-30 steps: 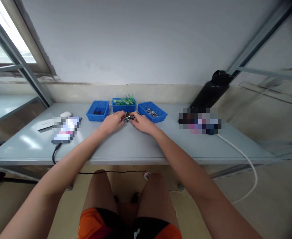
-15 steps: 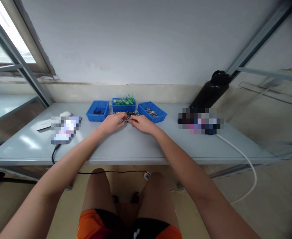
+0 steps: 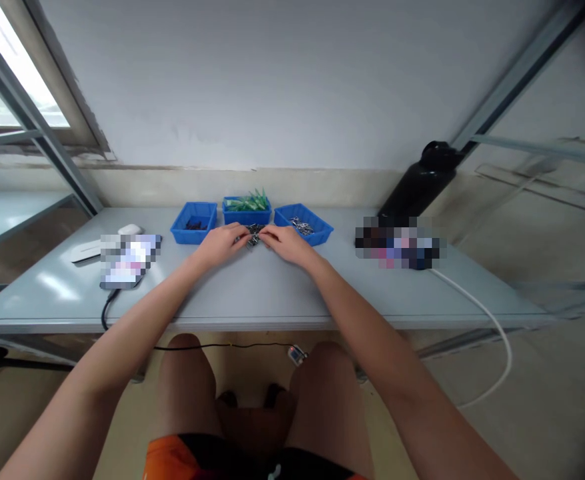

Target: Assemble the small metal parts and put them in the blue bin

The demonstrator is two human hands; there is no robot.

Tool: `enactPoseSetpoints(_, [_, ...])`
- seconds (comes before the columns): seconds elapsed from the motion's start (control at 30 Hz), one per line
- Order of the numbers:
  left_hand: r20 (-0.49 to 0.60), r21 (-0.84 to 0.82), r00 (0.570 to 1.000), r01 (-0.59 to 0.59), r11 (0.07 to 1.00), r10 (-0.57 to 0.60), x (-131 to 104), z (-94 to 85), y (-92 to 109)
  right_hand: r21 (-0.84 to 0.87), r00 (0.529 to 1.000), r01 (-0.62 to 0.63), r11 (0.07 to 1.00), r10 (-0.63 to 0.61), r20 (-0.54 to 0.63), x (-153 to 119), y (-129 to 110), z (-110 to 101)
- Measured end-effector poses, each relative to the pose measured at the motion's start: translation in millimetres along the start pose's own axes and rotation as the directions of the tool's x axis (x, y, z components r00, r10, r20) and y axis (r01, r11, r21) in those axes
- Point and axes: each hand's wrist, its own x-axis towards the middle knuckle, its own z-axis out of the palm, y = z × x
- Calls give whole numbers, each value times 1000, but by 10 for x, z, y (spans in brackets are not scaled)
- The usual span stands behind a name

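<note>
A pile of small dark and silvery metal pieces (image 3: pixel 253 235) lies on the table in front of the bins. My left hand (image 3: pixel 223 244) reaches into the pile's left side, its fingers bent and pinched together. From the other side comes my right hand (image 3: pixel 286 243), thumb and fingertips also closed at the pile. Whatever sits between the fingertips is too small to make out. Behind are three blue bins: the left bin (image 3: pixel 187 236) has dark bits, the middle bin (image 3: pixel 246 217) green strips, and the right bin (image 3: pixel 322 235) slim silvery pieces.
On the left of the table (image 3: pixel 252 293) lie a phone (image 3: pixel 131 261) with a cable and a white case (image 3: pixel 130 230). A black bottle (image 3: pixel 417 183) leans at the right, behind a blurred-out object (image 3: pixel 397 248) with a white cable (image 3: pixel 477 303). The wall is close behind.
The hands stay at the pile with slightly shifted fingers, the left one flatter over it. My knees have moved apart, and the view has shifted a little.
</note>
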Motion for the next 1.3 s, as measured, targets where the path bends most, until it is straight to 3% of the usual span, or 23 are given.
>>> enactPoseSetpoints(0.3, [-128,-101,988,-100,990,87,4,-19,26,41,998,28,999,-31,54,-14,-33,-7])
enactPoseSetpoints(0.43, [-153,-90,988,-48,995,34,4,-36,-14,36,999,45,998,-44,-28,-13,-30,-35])
enactPoseSetpoints(0.67, [-13,-7,1000,25,1000,-25,0,-34,-35,-14,991,65,998,-67,-119,-9,-38,-54])
enactPoseSetpoints(1.03, [-203,-163,979,-27,986,-7,11,-73,-17,-34,980,124,992,-128,-156,-32,-45,-103])
enactPoseSetpoints(1.3, [-184,-183,983,-12,983,-22,40,37,-73,-47,964,60,997,-71,-257,-41,-83,-123])
